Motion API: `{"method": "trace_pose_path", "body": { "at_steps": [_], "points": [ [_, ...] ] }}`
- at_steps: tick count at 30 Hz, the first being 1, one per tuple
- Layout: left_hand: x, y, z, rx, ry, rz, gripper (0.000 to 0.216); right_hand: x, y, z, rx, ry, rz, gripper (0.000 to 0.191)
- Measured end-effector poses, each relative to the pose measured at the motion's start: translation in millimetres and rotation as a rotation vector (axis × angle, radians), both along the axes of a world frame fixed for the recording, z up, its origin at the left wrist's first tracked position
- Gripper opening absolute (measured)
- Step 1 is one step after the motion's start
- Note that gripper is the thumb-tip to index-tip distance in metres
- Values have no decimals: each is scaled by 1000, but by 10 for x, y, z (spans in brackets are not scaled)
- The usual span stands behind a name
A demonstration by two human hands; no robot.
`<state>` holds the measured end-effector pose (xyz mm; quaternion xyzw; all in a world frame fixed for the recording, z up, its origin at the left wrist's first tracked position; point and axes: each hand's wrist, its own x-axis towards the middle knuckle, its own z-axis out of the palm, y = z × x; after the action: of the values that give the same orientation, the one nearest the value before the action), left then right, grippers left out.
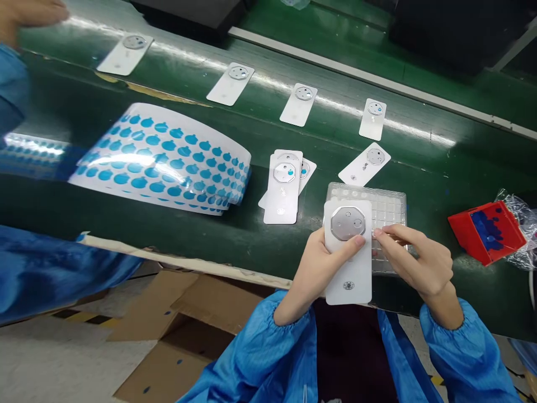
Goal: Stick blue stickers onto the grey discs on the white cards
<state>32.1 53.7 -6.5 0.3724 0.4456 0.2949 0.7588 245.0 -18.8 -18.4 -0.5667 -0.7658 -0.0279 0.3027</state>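
Note:
My left hand (323, 274) is shut on a white card (348, 285) that carries an octagonal metal plate (347, 223) with small round holes. The fingertips of my right hand (413, 260) rest at the card's right edge, above a clear plastic tray (369, 202) of small white pieces. Whether those fingers pinch something small is hidden. Beyond my hands lies a loose stack of similar cards (282, 187). Another card (364, 164) lies beside it.
Several more cards lie in a row on the green conveyor belt (210, 238). A curled sheet of blue stickers (159, 159) lies to the left. A co-worker's hand (33, 11) and blue sleeve (12, 84) reach in at top left. A red box (486, 232) sits at right; cardboard (176, 319) lies below.

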Motion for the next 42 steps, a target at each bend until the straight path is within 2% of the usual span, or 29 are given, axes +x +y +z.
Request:
{"method": "trace_pose_path", "body": {
  "at_steps": [3, 6, 8, 10, 13, 15, 17, 22, 26, 31, 36, 42],
  "points": [
    [62, -17, 4, -37, -24, 26, 29, 84, -52, -41, -26, -107, 67, 40],
    [112, -26, -1, -38, -5, 58, 31, 16, -27, -18, -24, -104, 15, 29],
    [140, -34, -17, -35, -8, 75, 34, -102, 21, 21, 20, 48, -51, 20],
    [165, -43, -37, -28, -19, 99, 34, -232, 66, 66, -11, 295, -107, 13],
    [190, -60, -56, 8, 12, 146, 33, -365, 99, 126, -202, 650, -162, 7],
    [197, -70, -53, 58, 65, 162, 32, -398, 99, 154, -305, 773, -198, 5],
    [199, -77, -43, 114, 112, 171, 31, -404, 93, 177, -318, 794, -227, 4],
    [186, -65, -45, 230, 169, 160, 28, -377, 100, 261, -220, 797, -245, 4],
    [162, -39, -63, 326, 184, 119, 25, -312, 152, 366, -283, 935, -216, 7],
    [162, -22, -7, 367, 180, 88, 18, -251, 254, 458, -390, 995, -158, 10],
    [182, -45, 32, 403, 219, 94, 17, -311, 355, 451, -432, 1046, -182, 11],
    [151, -84, -26, 503, 218, 99, 26, -397, 400, 409, -387, 999, -209, 14]
  ]
}}
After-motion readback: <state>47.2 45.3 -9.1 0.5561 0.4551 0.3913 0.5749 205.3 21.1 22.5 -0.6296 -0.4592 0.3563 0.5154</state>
